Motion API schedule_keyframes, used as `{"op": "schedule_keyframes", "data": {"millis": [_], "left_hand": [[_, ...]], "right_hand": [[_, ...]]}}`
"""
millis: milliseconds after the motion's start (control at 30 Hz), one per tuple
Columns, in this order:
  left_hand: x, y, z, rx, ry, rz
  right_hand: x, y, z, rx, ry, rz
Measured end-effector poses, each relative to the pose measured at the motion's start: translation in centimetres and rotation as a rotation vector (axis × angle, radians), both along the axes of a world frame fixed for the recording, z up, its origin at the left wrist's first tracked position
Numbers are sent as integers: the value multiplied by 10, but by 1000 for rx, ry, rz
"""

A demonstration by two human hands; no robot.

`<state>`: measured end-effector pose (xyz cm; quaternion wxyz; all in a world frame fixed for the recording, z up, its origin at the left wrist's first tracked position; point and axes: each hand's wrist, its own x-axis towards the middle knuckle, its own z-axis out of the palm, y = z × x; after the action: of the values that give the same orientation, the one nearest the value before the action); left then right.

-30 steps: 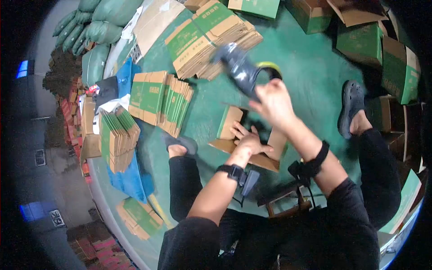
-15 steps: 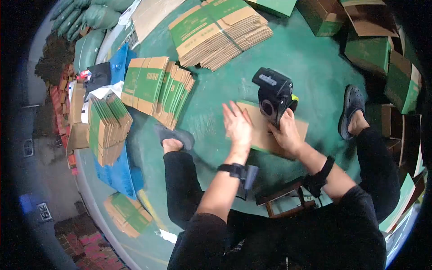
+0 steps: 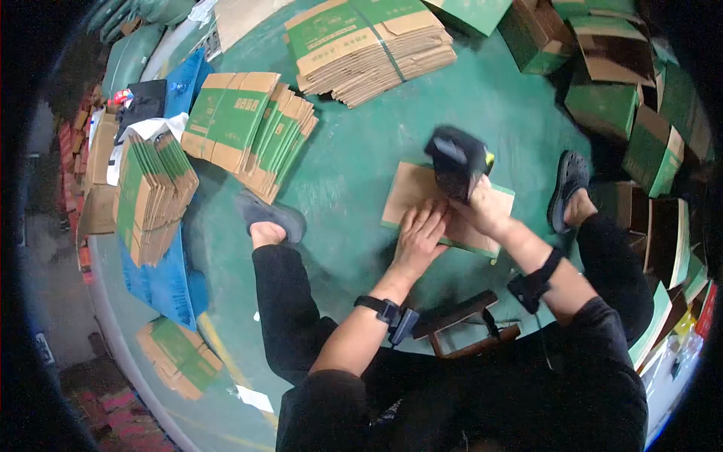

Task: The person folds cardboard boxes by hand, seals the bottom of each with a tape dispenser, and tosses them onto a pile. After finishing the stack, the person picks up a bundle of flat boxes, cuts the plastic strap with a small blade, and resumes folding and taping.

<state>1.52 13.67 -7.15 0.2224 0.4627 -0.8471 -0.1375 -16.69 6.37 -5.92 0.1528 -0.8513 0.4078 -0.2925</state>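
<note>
In the head view, a cardboard box (image 3: 404, 184) with green edges stands on the green floor between my legs, its brown face up. My left hand (image 3: 423, 235) lies on that face near the closest edge, fingers stretched out together and holding nothing. My right hand (image 3: 486, 205) is wrapped round the handle of a black handheld tool (image 3: 456, 154) with a yellow-green part. The tool is over the far right part of the box and is blurred. Whether its lower end touches the cardboard is hidden by the tool and my hand.
Bundles of flattened green and brown cartons (image 3: 376, 53) lie ahead, with more bundles (image 3: 237, 124) to the left. Open boxes (image 3: 651, 147) crowd the right side. A small wooden frame (image 3: 474, 325) is close to my lap. A blue crate (image 3: 162, 282) stands at left.
My left hand has come down and right onto the box. The tool has tilted and dropped slightly over the box, still in my right hand. The view has shifted a little.
</note>
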Motion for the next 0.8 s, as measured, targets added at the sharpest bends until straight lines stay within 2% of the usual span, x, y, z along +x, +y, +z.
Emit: {"op": "schedule_keyframes", "data": {"millis": [33,100,167,233,267,333,367,400,467,533,567,600,633,700,733,767,800], "left_hand": [[-2,-2,3,-15,-2,5],[-4,2,2,-18,9,30],[-5,3,-1,22,33,48],[-5,3,-2,34,53,43],[-5,4,0,40,55,51],[-3,3,5,73,65,56],[-3,2,5,76,70,55],[-2,1,5,97,89,52],[0,1,9,149,139,50],[4,1,7,163,131,25],[3,1,7,177,119,16],[1,0,4,110,239,56],[1,0,2,158,298,60],[1,-1,2,152,434,80],[2,3,2,257,290,22],[3,5,-1,264,300,19],[-1,1,-6,170,234,55]], "right_hand": [[-5,-7,-3,-1,147,13],[9,-31,80,133,299,96],[36,-54,132,263,195,96],[62,-73,146,469,93,97],[79,-79,150,467,102,101],[114,-90,154,620,52,93],[130,-99,138,532,69,71],[149,-106,134,663,104,111],[181,-119,115,703,307,272],[214,-119,97,720,451,263],[230,-120,87,722,462,254],[244,-122,75,815,524,138],[253,-120,65,902,586,19],[261,-106,54,736,876,50],[258,-102,49,659,909,125],[248,-105,46,667,918,122],[244,-105,96,800,944,112]]}}
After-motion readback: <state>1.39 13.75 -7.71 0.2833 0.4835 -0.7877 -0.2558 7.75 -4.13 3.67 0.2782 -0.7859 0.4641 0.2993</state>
